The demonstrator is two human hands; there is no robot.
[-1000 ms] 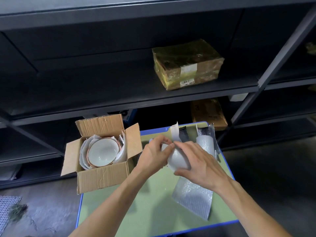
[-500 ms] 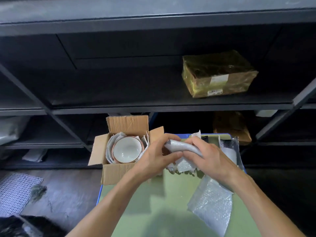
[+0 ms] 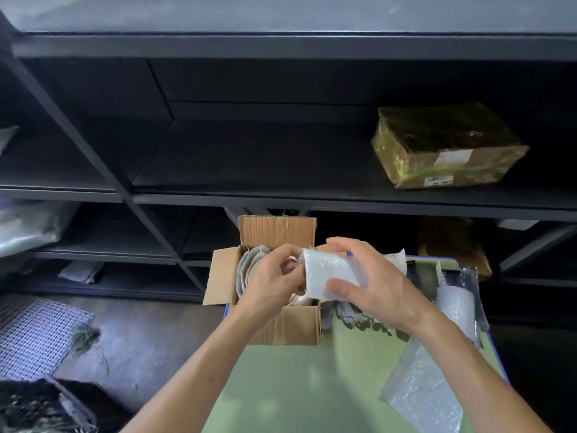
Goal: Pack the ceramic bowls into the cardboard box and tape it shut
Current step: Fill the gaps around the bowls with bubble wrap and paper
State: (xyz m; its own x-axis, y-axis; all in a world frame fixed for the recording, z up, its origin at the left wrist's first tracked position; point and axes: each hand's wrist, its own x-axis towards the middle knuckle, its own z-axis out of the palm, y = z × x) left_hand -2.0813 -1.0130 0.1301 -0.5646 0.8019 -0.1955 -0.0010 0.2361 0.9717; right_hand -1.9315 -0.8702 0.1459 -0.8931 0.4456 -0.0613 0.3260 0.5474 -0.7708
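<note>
loose sheet (image 3: 421, 398): bubble wrap, laid flat on the near right of the counter.
counter (image 3: 281, 389): topped in green and edged in blue.
right grip (image 3: 374, 289): clamped round the bubble-wrapped bundle (image 3: 327, 270), thumb set low on its front, fingers curled over its top.
left grip (image 3: 271, 282): fingers curled, the left edge of the bundle pinched.
bundle position: held above the right side of the open box; its contents were hidden by the wrap.
cardboard box (image 3: 290, 329): stood on the far left corner of the counter, flaps spread; wrapped pieces (image 3: 248, 264) were seen inside, partly covered by the left grip.
shelf (image 3: 312, 198): dark metal; a taped parcel (image 3: 446, 148) was rested on it to the right.
</note>
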